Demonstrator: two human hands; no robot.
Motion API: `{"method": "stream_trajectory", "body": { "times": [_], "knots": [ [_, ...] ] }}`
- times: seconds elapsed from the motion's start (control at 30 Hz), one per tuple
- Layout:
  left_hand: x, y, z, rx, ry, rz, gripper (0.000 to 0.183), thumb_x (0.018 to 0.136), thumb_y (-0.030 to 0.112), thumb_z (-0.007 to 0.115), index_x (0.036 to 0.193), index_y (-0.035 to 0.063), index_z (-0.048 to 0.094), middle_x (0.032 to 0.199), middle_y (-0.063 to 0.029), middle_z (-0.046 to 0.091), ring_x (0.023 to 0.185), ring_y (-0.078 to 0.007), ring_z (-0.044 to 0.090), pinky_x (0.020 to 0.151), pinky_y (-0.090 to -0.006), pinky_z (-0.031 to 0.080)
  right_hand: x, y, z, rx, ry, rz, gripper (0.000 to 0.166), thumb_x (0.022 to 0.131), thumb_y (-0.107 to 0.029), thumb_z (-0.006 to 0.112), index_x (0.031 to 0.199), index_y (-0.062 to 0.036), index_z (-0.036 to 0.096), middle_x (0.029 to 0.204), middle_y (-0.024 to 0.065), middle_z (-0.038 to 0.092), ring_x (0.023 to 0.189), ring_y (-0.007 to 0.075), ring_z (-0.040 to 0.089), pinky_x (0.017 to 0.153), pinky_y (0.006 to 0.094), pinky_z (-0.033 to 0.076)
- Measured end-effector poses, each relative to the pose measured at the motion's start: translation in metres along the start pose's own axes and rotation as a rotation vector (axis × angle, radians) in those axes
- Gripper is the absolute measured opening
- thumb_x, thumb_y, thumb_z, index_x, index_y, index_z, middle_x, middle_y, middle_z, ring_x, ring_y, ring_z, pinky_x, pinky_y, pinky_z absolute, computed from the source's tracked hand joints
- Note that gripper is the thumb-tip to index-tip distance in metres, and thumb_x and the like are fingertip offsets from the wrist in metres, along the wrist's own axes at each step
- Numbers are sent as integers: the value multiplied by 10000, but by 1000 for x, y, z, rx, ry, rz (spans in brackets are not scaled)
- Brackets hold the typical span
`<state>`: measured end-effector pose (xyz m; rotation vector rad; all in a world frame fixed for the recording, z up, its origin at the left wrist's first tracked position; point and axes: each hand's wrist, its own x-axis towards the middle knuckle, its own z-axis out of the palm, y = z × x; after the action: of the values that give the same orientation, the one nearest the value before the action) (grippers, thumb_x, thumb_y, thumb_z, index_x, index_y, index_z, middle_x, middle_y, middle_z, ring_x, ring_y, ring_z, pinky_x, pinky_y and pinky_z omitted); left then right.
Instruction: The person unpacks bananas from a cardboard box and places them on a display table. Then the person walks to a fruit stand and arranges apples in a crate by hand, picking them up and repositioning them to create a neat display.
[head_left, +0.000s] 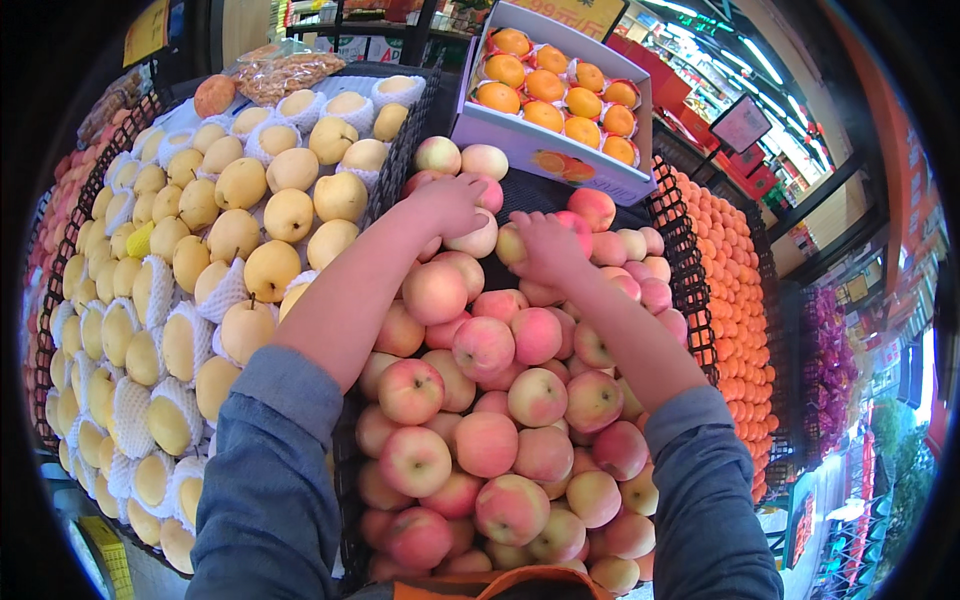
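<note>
A sloping heap of pink and yellow apples (484, 442) lies in front of me, with a gap of dark liner (501, 276) near its upper part. My left hand (448, 204) rests palm down at the heap's upper left. Its fingers touch a pink apple (492, 193), and a pale apple (475, 235) sits just under its thumb side; whether it grips either is hidden. Across the gap, my right hand (546, 247) curls around a yellowish apple (510, 244). Behind that hand sits a pink apple (576, 229).
Pears (244, 184), many in white foam nets, fill the left bin beyond a black plastic divider (405, 142). An open box of oranges (555, 142) stands behind the apples. On the right, a black lattice edge (686, 262) borders stacked orange fruit (731, 322). Bagged goods (281, 71) lie far left.
</note>
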<state>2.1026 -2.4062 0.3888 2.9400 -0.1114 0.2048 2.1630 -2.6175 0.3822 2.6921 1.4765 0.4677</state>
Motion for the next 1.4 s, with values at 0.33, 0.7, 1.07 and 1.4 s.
{"method": "stream_trajectory", "body": {
  "times": [0.33, 0.7, 1.07, 1.4],
  "knots": [
    [5, 2, 2, 25, 134, -43, 528, 871, 240, 594, 1362, 63, 517, 1464, -114, 476, 1268, -323, 518, 1003, -472, 441, 25, 20, -34, 285, -411, 162, 608, 679, -423, 792, 1153, -76, 630, 1051, 162, 682, 1017, 328, 643, 886, 418, 509],
    [-1, 42, 14, -72, -65, 343, 753, 669, 361, 817, 1307, 60, 554, 1302, -112, 578, 1227, -280, 536, 1065, -480, 366, -34, 4, -15, 124, -76, 158, 534, 788, -364, 697, 1161, 3, 594, 1058, 178, 691, 957, 349, 674, 816, 442, 539],
    [25, 48, 29, 132, 55, 404, 650, 617, 380, 848, 1124, 44, 620, 1076, -130, 634, 1045, -303, 610, 967, -424, 430, -35, 34, -46, 247, -271, 373, 607, 787, -489, 700, 1113, 17, 623, 1016, 202, 690, 937, 325, 687, 814, 413, 532],
    [19, 49, 15, 37, -168, 456, 587, 679, 420, 772, 1153, 92, 664, 1092, -128, 685, 1097, -311, 591, 971, -429, 429, 6, 34, -40, 477, 114, 469, 680, 793, -543, 690, 1248, -53, 567, 1084, 211, 673, 1020, 344, 664, 884, 422, 520]
  ]
}}
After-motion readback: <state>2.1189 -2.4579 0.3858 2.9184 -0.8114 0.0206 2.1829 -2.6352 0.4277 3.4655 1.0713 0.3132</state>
